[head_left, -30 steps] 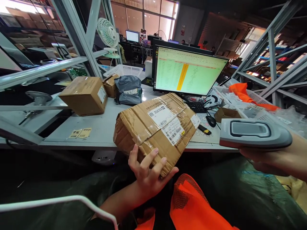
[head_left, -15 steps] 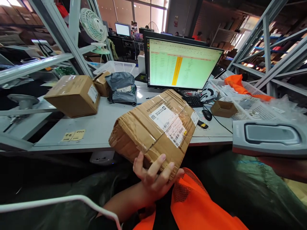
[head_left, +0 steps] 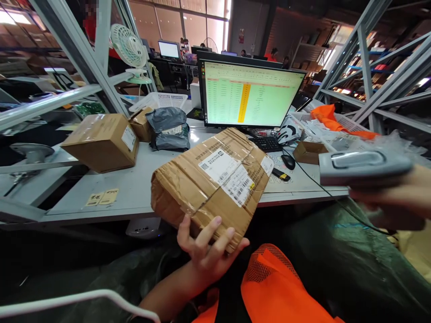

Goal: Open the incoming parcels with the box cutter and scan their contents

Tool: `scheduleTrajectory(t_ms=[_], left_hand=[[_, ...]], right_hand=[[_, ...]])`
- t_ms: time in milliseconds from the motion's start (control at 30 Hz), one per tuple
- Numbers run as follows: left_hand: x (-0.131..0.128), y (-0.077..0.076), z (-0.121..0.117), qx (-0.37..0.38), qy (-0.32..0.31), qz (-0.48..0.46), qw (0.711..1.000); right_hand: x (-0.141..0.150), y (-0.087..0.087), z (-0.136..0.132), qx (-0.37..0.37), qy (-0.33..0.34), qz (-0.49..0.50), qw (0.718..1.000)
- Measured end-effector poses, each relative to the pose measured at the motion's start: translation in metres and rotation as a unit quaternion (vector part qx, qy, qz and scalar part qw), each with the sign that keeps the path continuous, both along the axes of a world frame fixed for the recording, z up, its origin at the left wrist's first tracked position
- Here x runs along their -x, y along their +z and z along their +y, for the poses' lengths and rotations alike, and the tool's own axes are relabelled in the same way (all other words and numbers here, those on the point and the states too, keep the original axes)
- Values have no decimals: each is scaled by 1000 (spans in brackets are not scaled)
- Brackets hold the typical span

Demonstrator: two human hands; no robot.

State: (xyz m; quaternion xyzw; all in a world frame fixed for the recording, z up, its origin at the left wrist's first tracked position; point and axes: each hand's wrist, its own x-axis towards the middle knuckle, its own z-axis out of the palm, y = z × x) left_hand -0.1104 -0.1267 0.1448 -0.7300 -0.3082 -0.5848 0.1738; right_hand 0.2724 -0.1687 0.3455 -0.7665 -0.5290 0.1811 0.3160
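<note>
My left hand (head_left: 210, 249) grips the near lower edge of a brown cardboard box (head_left: 188, 179), its fingers spread along the side. The box is taped, creased and tilted over the desk's front edge. A white shipping label (head_left: 227, 175) with barcodes faces up on it. At the right, my right hand (head_left: 404, 193) is wrapped round the handle of a grey barcode scanner (head_left: 363, 166), blurred by motion. The scanner's head points left toward the box, with a gap between them. A dark cable hangs from the scanner to the desk.
A monitor (head_left: 252, 96) showing a spreadsheet stands behind the box, with a keyboard (head_left: 266, 144) and a mouse (head_left: 288, 162). On the left are a carton (head_left: 101, 141) and a grey plastic parcel (head_left: 168, 128). A small open box (head_left: 310, 152) lies right. Metal frames flank the desk (head_left: 131, 197).
The scanner has drawn back and up, farther from the camera, and more of my right hand shows. The held box has shifted slightly left, still in my left hand.
</note>
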Motion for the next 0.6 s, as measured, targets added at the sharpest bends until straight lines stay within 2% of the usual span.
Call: scheduleTrajectory(t_ms=[67,100,200,300,433,600], left_hand=[[17,2,13,17,6,-17,1000],[27,3,22,24,8,-35,999],[60,5,56,44,16,-114,992],[90,8,91,37,24,-184,982],[118,14,121,56,24,-241,969],[142,20,146,48,14,-276,960]], right_hand=[[-19,-14,21,88,12,29,996],[-29,-24,34,105,-3,52,993],[-61,-66,72,68,-105,152,981],[-93,-112,100,49,-161,227,959],[-134,-157,122,17,-225,137,965],[-168,-191,134,-22,-264,11,964]])
